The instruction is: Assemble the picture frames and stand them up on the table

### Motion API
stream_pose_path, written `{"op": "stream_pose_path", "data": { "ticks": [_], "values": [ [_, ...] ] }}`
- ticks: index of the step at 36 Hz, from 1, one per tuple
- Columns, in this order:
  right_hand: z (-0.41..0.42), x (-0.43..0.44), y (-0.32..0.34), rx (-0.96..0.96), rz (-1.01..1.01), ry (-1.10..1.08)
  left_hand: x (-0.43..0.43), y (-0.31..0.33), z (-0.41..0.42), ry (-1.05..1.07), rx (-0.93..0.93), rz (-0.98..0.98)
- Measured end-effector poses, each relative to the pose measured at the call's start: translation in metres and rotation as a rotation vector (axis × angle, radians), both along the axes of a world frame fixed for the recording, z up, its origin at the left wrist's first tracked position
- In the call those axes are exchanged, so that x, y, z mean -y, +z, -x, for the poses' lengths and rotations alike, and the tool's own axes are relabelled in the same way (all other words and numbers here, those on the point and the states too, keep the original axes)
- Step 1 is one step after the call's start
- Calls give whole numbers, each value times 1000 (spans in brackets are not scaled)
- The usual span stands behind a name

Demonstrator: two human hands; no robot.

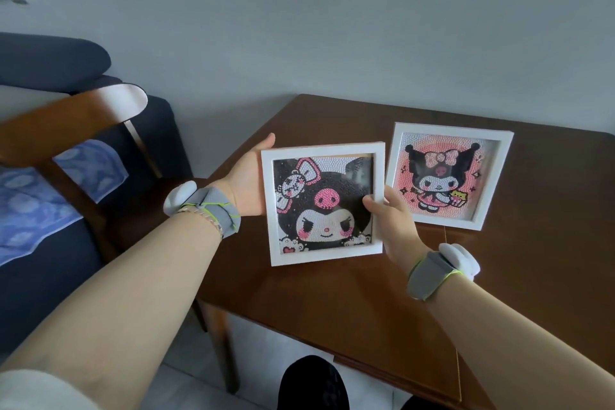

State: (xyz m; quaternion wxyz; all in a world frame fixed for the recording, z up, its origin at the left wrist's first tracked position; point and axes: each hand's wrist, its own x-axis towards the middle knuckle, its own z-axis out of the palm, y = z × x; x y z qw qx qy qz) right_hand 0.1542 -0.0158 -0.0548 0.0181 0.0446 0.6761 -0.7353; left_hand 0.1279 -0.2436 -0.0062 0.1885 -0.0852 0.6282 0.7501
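Beadwork of a black cartoon face with a pink skull fills the square white frame I hold upright over the brown wooden table. My left hand lies flat behind its left edge, fingers hidden. My right hand grips its right edge, thumb pressed on the front. Just right of that frame, a second white frame with a pink beadwork picture stands leaning back. Left of the table is a wooden chair.

left hand fingers hidden behind the near frame.
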Motion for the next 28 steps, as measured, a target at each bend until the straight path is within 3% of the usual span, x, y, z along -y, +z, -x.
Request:
{"op": "stream_pose_path", "data": {
  "ticks": [5,16,24,28],
  "values": [
    [1,8,7,-45,-34,9,-3,6,3,11,-61,-130],
    [7,12,7,7,-161,-15,-11,-21,4,276,-70,-142],
    [0,9,15,-4,-227,33,-27,-46,-17,530,-101,64],
    [-9,3,44,-159,-284,-94,-33,-55,-32,622,-118,122]
  ]
}}
